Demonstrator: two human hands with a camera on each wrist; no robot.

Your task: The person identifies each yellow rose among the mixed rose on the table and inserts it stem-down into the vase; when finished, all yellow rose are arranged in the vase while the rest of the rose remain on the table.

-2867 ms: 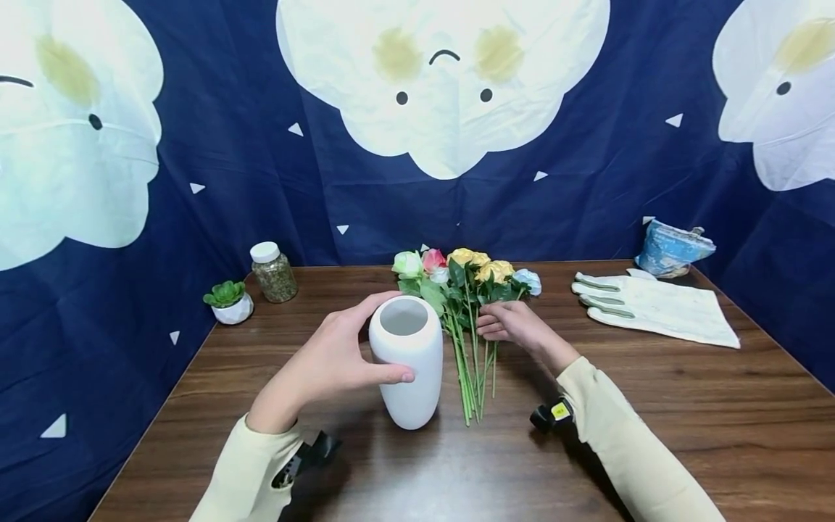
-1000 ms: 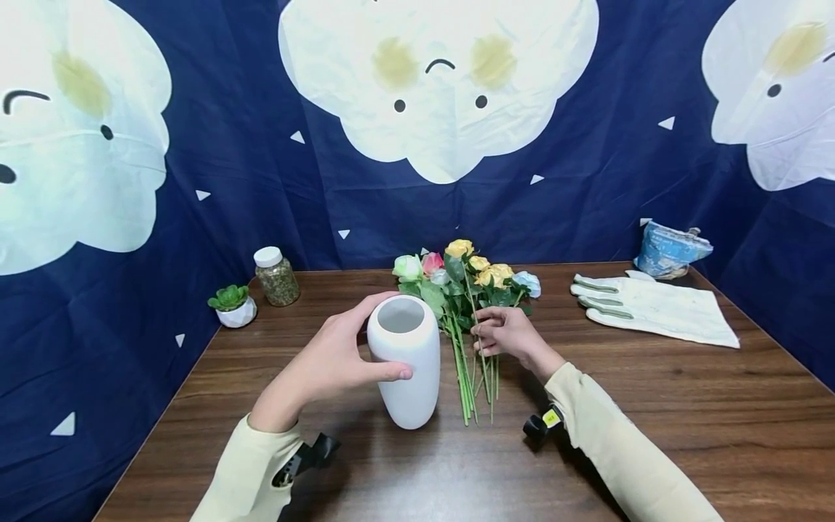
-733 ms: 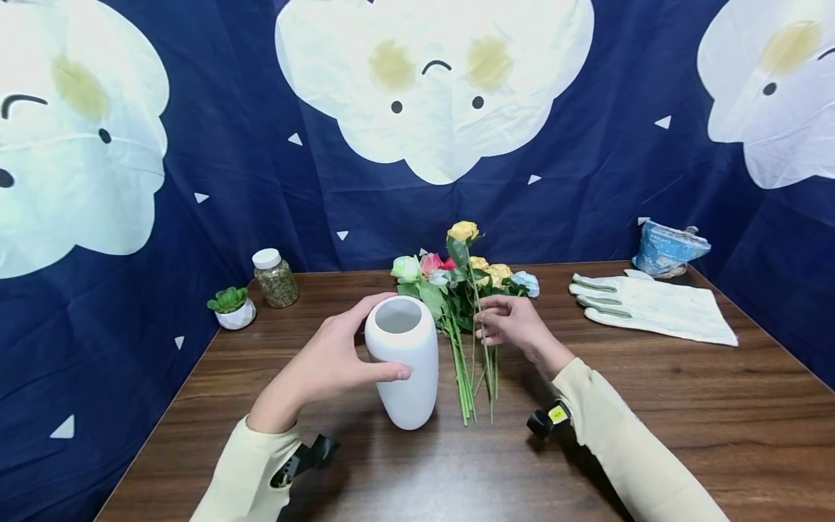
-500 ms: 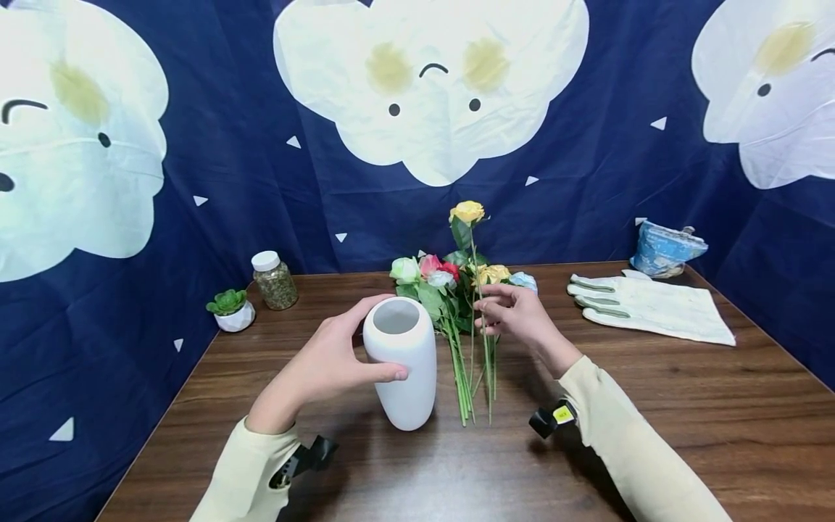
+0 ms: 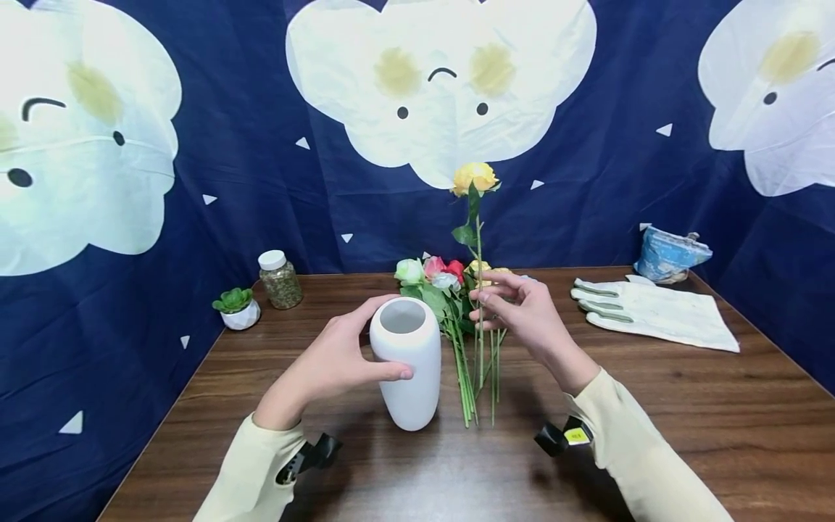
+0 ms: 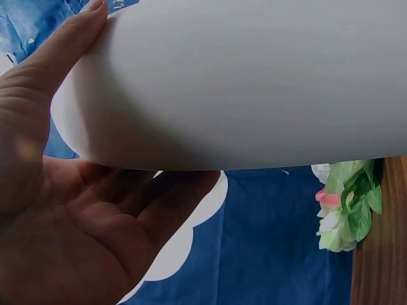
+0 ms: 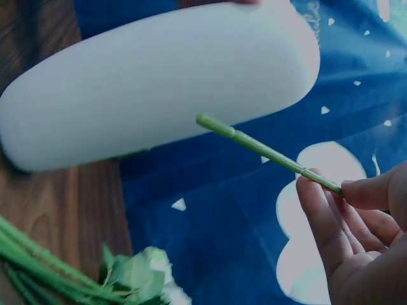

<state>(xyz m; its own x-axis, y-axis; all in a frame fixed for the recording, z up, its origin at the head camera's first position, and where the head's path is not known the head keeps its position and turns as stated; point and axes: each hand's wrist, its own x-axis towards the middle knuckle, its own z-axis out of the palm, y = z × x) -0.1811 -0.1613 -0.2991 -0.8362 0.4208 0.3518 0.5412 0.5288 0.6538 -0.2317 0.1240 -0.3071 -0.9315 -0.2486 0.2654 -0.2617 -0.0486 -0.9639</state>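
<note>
In the head view, taking the vase as the dial's centre, the left hand [image 5: 335,355] is at nine o'clock, thumb across the front of the white vase [image 5: 412,388] and fingers curled round its far side; the vase stands mouth up on the wooden table [image 5: 450,478]. At two o'clock the right hand [image 5: 522,308], apart from the left, pinches the stem of a yellow rose [image 5: 475,179], which is upright with its bloom highest. Behind that stem, at one o'clock, lies the bunch of flowers [image 5: 433,296], stems pointing towards six. The potted plant [image 5: 240,313] is between nine and ten o'clock, the lidded jar [image 5: 281,284] at ten, the blue packet [image 5: 670,255] past two and the pale glove [image 5: 665,315] near three. In the left wrist view, the left palm is at eight o'clock of the frame, its thumb against the vase, with blooms near four. In the right wrist view, the right hand at four pinches the green stem, whose cut end overlaps the vase; whether they touch I cannot tell.
</note>
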